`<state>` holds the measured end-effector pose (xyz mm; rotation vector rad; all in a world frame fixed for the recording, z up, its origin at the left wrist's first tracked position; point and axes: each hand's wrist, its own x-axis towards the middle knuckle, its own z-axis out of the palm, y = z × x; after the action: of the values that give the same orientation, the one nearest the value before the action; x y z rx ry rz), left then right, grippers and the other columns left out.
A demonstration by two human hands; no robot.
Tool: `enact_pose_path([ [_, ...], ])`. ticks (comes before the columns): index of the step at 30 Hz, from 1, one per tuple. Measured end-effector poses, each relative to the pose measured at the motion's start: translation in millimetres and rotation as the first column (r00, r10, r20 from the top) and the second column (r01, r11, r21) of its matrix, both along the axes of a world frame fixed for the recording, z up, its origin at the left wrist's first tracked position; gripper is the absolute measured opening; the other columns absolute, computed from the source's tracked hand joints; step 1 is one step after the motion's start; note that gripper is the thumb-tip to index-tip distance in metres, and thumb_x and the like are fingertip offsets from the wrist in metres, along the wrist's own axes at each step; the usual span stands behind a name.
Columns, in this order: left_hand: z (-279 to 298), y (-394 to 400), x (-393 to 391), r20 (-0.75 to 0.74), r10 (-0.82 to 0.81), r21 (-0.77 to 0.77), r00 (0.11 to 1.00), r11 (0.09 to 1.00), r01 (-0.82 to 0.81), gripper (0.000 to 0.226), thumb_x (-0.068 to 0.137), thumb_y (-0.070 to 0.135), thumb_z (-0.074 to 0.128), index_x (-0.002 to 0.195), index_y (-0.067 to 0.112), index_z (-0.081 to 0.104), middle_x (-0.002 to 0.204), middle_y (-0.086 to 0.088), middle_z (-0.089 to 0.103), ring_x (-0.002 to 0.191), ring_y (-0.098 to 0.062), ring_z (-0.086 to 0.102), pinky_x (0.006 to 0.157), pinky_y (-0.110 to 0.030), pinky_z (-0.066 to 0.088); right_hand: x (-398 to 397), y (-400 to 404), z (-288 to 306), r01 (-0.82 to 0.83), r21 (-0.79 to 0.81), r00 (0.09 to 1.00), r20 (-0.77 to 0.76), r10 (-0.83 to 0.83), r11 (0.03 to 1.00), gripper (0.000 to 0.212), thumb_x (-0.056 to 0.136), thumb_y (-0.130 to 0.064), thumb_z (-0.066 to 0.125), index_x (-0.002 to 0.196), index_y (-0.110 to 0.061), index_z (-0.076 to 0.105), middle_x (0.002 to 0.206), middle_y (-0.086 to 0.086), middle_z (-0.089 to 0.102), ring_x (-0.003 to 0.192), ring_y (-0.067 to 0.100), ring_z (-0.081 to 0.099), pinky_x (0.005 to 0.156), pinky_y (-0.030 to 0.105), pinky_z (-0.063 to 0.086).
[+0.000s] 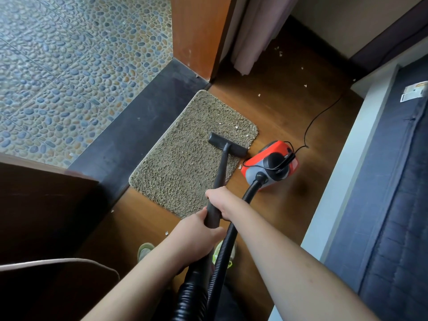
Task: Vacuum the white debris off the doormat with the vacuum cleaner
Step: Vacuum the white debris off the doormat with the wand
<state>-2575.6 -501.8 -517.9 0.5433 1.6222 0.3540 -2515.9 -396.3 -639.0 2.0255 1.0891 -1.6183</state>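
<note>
Doormat [185, 163]: a shaggy beige mat is laid on the wooden floor [284, 126], its long edge set against the dark threshold strip [129, 140]; its near corner is reached by the hands, which are held above it.
White debris [236, 127]: a few pale flecks are seen near the mat's far right edge, just beyond the nozzle; one more fleck lies at the mat's right border beside the canister.
Nozzle [228, 144]: the flat black floor head is pressed on the far right part of the mat, well apart from the hands.
Wand [220, 177]: a black tube is run from the nozzle back to the hands, slanted toward the person.
Right hand [220, 201]: the fingers are wrapped round the wand, farther along it toward the nozzle.
Left hand [199, 225]: the fingers are curled round the wand's near end, just behind the right hand and close against it.
Hose [222, 256]: a ribbed black hose is led from below the hands, past the right forearm, to the canister.
Vacuum cleaner [271, 163]: the red and grey canister is stood on the floor just beside the mat's right edge.
Cord [319, 117]: a thin black cable is trailed from the canister across the floor.
Floor flecks [259, 95]: scattered white bits are seen on the wood beyond the mat.
Pebble tiles [69, 66]: patterned flooring is seen past the threshold.
</note>
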Motion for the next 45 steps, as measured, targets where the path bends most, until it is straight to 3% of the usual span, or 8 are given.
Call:
enact_pose_path([
  [8,-1.8,15.6,-0.4,-0.008,0.017,0.01,1.0,1.0,-0.017,0.026,0.078,0.028,0.059,0.101,0.034,0.048,0.086,-0.006,0.07,0.074,-0.028,0.069,0.076,-0.047,0.06,-0.6,15.3,-5.8,0.01,0.066,0.998,0.062,-0.014,0.998,0.053,0.088,-0.019,0.053,0.139,-0.012,0.042,0.115,0.013,0.061,0.091,0.028,0.062,0.054,0.025,0.041],
  [16,-8.6,54.7,7.1,-0.013,0.029,0.033,0.999,0.999,-0.029,0.032,0.075,0.033,0.056,0.106,0.032,0.052,0.087,-0.007,0.069,0.077,-0.032,0.069,0.077,-0.048,0.059,0.9,63.4,-2.5,-0.049,0.114,0.996,0.079,0.04,0.992,0.047,0.089,-0.014,0.051,0.135,-0.009,0.044,0.106,0.011,0.058,0.073,0.023,0.055,0.049,0.024,0.035],
  [21,-16.9,86.3,7.8,-0.032,0.031,0.068,0.999,0.997,-0.029,0.037,0.065,0.039,0.053,0.101,0.029,0.057,0.084,-0.007,0.07,0.074,-0.032,0.07,0.075,-0.049,0.06,-3.8,98.4,-2.4,-0.069,0.156,0.996,0.067,0.059,0.985,0.048,0.091,-0.017,0.052,0.138,-0.009,0.044,0.12,0.015,0.061,0.085,0.027,0.058,0.049,0.025,0.036],
  [25,-20.9,112.0,4.6,0.002,0.068,0.057,0.998,0.996,-0.068,0.024,0.078,0.031,0.059,0.099,0.019,0.058,0.081,-0.012,0.068,0.068,-0.033,0.071,0.069,-0.049,0.061,-7.9,121.9,-0.3,-0.107,0.099,0.993,0.064,0.101,0.989,0.038,0.094,-0.015,0.049,0.129,-0.004,0.047,0.104,0.015,0.06,0.075,0.025,0.056,0.051,0.027,0.039],
  [29,-22.6,128.5,3.8,-0.011,0.039,0.054,0.999,0.998,-0.038,0.013,0.082,0.03,0.059,0.085,0.019,0.052,0.081,-0.011,0.065,0.078,-0.035,0.07,0.076,-0.052,0.059,-7.0,136.2,5.8,-0.204,0.048,0.977,0.08,0.2,0.978,0.017,0.098,-0.016,0.046,0.108,-0.002,0.048,0.078,0.011,0.048,0.062,0.023,0.049,0.051,0.029,0.038],
  [36,-16.7,127.1,4.6,-0.023,0.004,0.032,1.0,0.999,-0.004,0.016,0.083,0.031,0.059,0.084,0.019,0.05,0.09,-0.016,0.067,0.084,-0.038,0.07,0.081,-0.052,0.058,-4.0,131.2,3.3,-0.154,0.039,0.988,0.033,0.153,0.987,0.017,0.097,-0.017,0.048,0.106,-0.003,0.051,0.079,0.012,0.052,0.071,0.027,0.055,0.064,0.03,0.047],
  [41,-15.7,114.9,3.2,-0.029,-0.014,0.022,0.999,1.0,0.015,0.022,0.082,0.033,0.058,0.094,0.016,0.053,0.091,-0.015,0.067,0.081,-0.037,0.07,0.078,-0.05,0.059,-1.7,117.2,1.9,-0.096,0.037,0.995,0.008,0.096,0.995,0.014,0.098,-0.016,0.048,0.104,-0.003,0.05,0.078,0.01,0.053,0.064,0.024,0.053,0.067,0.032,0.048],
  [45,-14.5,97.4,2.3,-0.008,-0.003,0.017,1.0,1.0,0.003,0.022,0.079,0.034,0.058,0.092,0.017,0.054,0.087,-0.015,0.067,0.074,-0.037,0.071,0.072,-0.052,0.06,-2.4,99.1,-4.1,-0.067,0.063,0.998,0.001,0.067,0.996,0.015,0.097,-0.015,0.049,0.106,-0.004,0.052,0.081,0.011,0.053,0.08,0.028,0.057,0.075,0.035,0.049],
])
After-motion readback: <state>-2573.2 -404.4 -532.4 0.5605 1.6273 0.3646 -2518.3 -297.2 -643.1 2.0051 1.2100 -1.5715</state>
